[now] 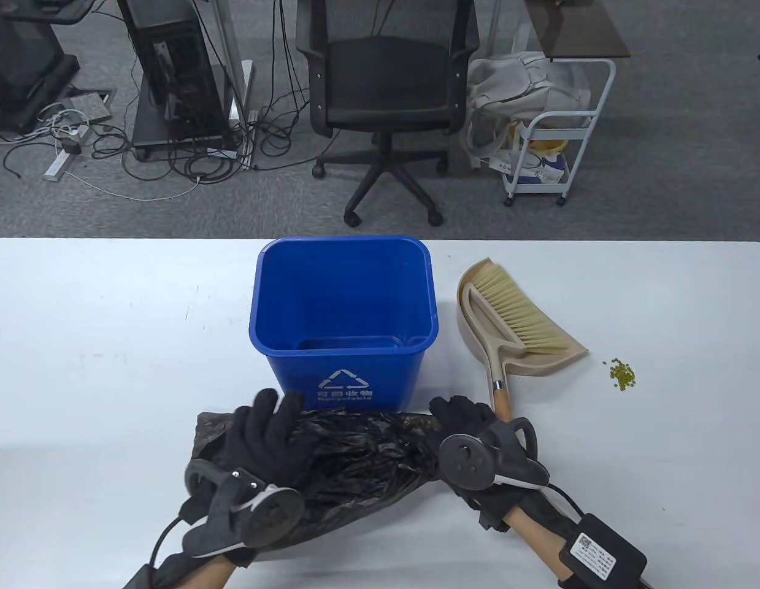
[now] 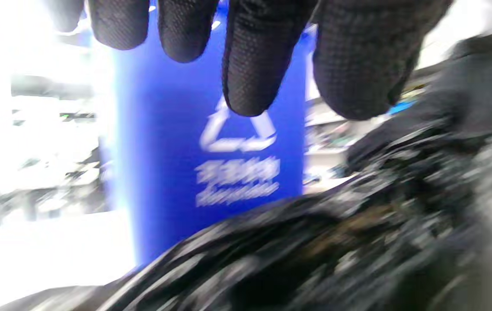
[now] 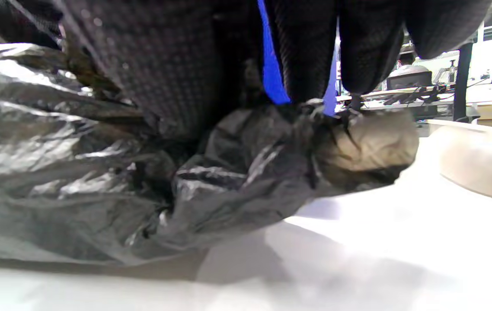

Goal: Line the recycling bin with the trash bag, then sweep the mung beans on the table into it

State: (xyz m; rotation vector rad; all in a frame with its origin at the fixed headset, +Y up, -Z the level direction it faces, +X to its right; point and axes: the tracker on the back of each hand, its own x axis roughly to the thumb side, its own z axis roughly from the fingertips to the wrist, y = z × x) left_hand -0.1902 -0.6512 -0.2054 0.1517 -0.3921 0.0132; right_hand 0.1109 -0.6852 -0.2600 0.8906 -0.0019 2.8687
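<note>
Still lining step: left hand (image 1: 263, 429) flat on trash bag (image 1: 355, 454), right hand (image 1: 462, 417) pinching bag edge. Next: open mouth, fit over recycling bin (image 1: 343, 319) at frame centre.

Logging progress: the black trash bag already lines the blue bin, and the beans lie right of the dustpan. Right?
Not quite. The table view shows the blue bin bare inside; the black trash bag lies crumpled on the table in front of it, under both hands. The beans do lie right of the dustpan.

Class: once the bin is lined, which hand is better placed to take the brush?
Right. The right hand lies beside the brush handle; the left hand sits across the trash bag.
</note>
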